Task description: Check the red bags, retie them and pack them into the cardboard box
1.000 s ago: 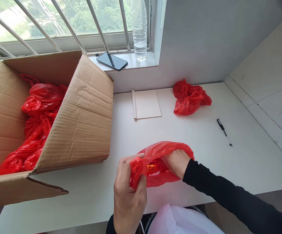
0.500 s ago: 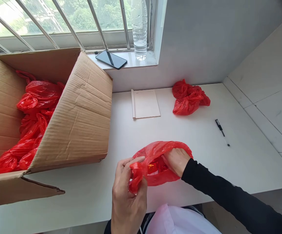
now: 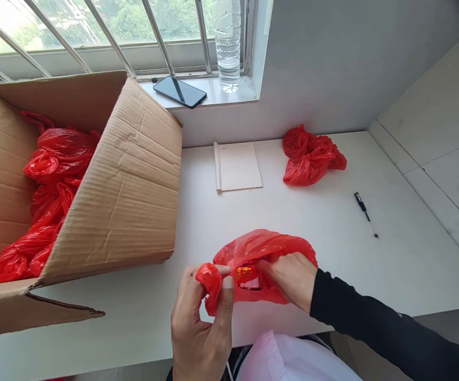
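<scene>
In front of me, a red plastic bag (image 3: 249,241) lies on the white table with its mouth open. My left hand (image 3: 203,317) pinches a gathered end of the bag at its left side. My right hand (image 3: 293,278) reaches into the mouth from the right, fingers bunched and their tips partly hidden in the red plastic. A small shiny red and gold packet (image 3: 247,273) shows inside, just left of those fingertips. Whether the right fingers grip anything is hidden.
A cardboard box (image 3: 134,174) with several red bags (image 3: 58,159) stands at left, one flap jutting out. Along the wall are a notepad (image 3: 240,166) and another red bag (image 3: 312,156). A pen (image 3: 366,214) lies right. A phone (image 3: 179,91) and water bottle (image 3: 228,53) rest on the sill.
My left hand has shifted slightly left with the bag's gathered end. My right hand has moved a little right and down, and more of the red and gold packet shows.
</scene>
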Tool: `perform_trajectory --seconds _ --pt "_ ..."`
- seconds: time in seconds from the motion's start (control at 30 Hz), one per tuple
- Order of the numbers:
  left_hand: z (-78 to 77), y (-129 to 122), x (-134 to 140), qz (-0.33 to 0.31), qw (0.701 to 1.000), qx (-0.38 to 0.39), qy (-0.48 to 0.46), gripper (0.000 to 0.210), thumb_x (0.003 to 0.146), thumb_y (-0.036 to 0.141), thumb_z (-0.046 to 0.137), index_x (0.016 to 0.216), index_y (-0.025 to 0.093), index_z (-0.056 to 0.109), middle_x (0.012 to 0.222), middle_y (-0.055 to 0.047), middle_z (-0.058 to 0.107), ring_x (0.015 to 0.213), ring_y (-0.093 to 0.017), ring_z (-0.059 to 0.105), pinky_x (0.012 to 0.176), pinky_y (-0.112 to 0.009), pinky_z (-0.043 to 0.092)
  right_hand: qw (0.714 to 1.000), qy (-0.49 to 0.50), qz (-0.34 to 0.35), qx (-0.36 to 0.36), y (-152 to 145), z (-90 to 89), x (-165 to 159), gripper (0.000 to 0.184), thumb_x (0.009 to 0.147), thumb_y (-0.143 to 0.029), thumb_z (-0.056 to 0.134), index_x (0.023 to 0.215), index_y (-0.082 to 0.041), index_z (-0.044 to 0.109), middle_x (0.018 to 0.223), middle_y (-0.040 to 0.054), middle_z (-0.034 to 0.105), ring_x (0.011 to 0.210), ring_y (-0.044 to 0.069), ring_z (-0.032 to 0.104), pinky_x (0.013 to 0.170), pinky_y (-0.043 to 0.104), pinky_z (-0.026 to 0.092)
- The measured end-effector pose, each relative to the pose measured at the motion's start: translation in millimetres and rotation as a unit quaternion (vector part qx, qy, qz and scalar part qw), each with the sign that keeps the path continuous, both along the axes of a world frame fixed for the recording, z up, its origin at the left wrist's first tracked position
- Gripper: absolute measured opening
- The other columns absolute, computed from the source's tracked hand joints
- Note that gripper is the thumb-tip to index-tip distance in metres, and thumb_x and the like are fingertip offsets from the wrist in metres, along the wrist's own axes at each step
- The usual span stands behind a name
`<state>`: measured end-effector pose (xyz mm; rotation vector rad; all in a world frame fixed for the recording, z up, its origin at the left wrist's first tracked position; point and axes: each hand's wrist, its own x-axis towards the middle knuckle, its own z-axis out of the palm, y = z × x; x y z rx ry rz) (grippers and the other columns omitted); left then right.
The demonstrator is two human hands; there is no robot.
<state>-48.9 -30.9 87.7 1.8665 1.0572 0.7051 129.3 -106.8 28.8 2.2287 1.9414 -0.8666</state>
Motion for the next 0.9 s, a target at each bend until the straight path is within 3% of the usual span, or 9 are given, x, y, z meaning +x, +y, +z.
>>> perform_trajectory --seconds 0.1,0.2,0.27,0.33,0.43,0.53,0.7,0.83,0.9 --pt "-2.0 -2 -3 -0.003 1.0 -0.01 -0.005 0.005 0.095 0.023 0.061 0.097 0.027 0.064 0.09 0.001 0.055 0.083 -0.012 0.057 0.071 -0.021 0.047 0.998 -0.035 0.041 -0.044 -6 -0.5 -4 0.015 0.075 -0.005 0.064 0.083 -0.018 0.065 0.064 0.0059 0.067 0.058 0.026 0.065 0.048 0.029 0.031" --pt "-4.8 -3 -5 -0.011 0.999 -0.028 -0.015 0.008 0.095 0.023 0.06 0.1 0.027 0.065 0.092 0.0 0.055 0.083 -0.013 0.057 0.071 -0.023 0.048 0.996 -0.042 0.064 -0.047 -13 13.2 -3 0.023 0.074 0.0 0.062 0.089 -0.017 0.065 0.064 0.0045 0.066 0.056 0.024 0.063 0.046 0.03 0.026" --pt "-5.0 -3 -7 -0.01 0.999 -0.042 -0.026 0.013 0.094 0.024 0.061 0.105 0.029 0.066 0.096 0.0 0.057 0.084 -0.014 0.058 0.073 -0.024 0.048 0.998 -0.013 0.063 0.017 -20 29.1 2 0.023 0.082 -0.004 0.058 0.098 -0.019 0.064 0.067 0.0016 0.066 0.058 0.021 0.061 0.048 0.031 0.029" --pt "-2.9 -3 -10 -0.003 0.998 -0.058 -0.034 0.017 0.092 0.026 0.063 0.109 0.03 0.066 0.1 -0.001 0.059 0.086 -0.014 0.059 0.076 -0.025 0.049 0.99 0.02 0.032 0.134 -29 45.1 10 0.023 0.094 -0.01 0.047 0.108 -0.022 0.062 0.075 0.0007 0.066 0.064 0.019 0.061 0.054 0.032 0.036" --pt "3.2 -3 -13 -0.009 0.996 -0.074 -0.042 0.022 0.09 0.029 0.065 0.112 0.031 0.066 0.102 -0.002 0.06 0.088 -0.016 0.06 0.078 -0.027 0.049 0.97 -0.004 -0.016 0.244 -42 57.1 23 0.029 0.1 -0.014 0.039 0.122 -0.021 0.057 0.088 0.0031 0.066 0.075 0.019 0.061 0.066 0.033 0.042" --pt "7.4 -3 -14 -0.043 0.996 -0.057 -0.055 0.022 0.089 0.029 0.066 0.111 0.031 0.069 0.1 -0.004 0.062 0.086 -0.019 0.061 0.077 -0.03 0.05 0.976 -0.068 -0.027 0.205 -50 46.9 30 0.023 0.096 -0.018 0.052 0.117 -0.022 0.059 0.088 0.0029 0.062 0.074 0.022 0.058 0.068 0.036 0.043" --pt "0.6 -5 -10 -0.083 0.992 0.002 -0.09 0.015 0.094 0.027 0.057 0.098 0.027 0.071 0.086 -0.005 0.061 0.072 -0.017 0.059 0.064 -0.027 0.047 0.983 -0.109 -0.037 0.146 -53 6.2 22 0.021 0.077 -0.011 0.067 0.092 -0.023 0.059 0.084 0.0028 0.059 0.074 0.025 0.057 0.069 0.04 0.044" --pt "-10.5 -7 -2 -0.061 0.985 0.086 -0.133 0.024 0.097 0.036 0.053 0.082 0.023 0.068 0.084 -0.008 0.065 0.083 -0.022 0.062 0.076 -0.035 0.051 0.974 -0.035 -0.025 0.222 -55 -2.5 17 0.022 0.084 -0.005 0.05 0.074 -0.025 0.052 0.074 0.0015 0.059 0.063 0.021 0.057 0.061 0.036 0.045" --pt "-13.3 -5 2 -0.055 0.978 0.102 -0.171 0.031 0.097 0.043 0.051 0.079 0.024 0.067 0.082 -0.008 0.07 0.09 -0.024 0.066 0.091 -0.043 0.05 0.955 0.023 -0.018 0.294 -54 4.4 21 0.018 0.091 -0.013 0.047 0.085 -0.027 0.056 0.086 0.0034 0.065 0.07 0.021 0.063 0.06 0.033 0.051"
